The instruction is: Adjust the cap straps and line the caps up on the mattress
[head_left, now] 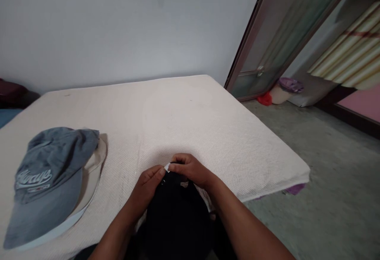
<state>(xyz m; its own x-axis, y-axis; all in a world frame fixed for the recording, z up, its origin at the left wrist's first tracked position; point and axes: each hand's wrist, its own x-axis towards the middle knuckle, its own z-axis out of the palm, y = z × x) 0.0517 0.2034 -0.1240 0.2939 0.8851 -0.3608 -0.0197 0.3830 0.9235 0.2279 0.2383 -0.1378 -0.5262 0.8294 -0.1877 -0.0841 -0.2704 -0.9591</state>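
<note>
My left hand (150,184) and my right hand (190,169) meet at the near edge of a cream mattress (178,117). Both pinch the top of a black cap (175,216) that lies between my forearms. A small white tag (167,167) shows between the fingertips of the two hands. The fingers of both hands are closed on the cap's fabric. To the left, a grey-blue cap (47,176) with white lettering rests on top of a cream cap (92,173).
A white wall rises behind the mattress. A glass door (276,38) stands at the right, with a red and purple object (282,89) at its foot. Grey concrete floor (326,173) runs along the mattress's right side. Dark cushions (8,93) sit far left.
</note>
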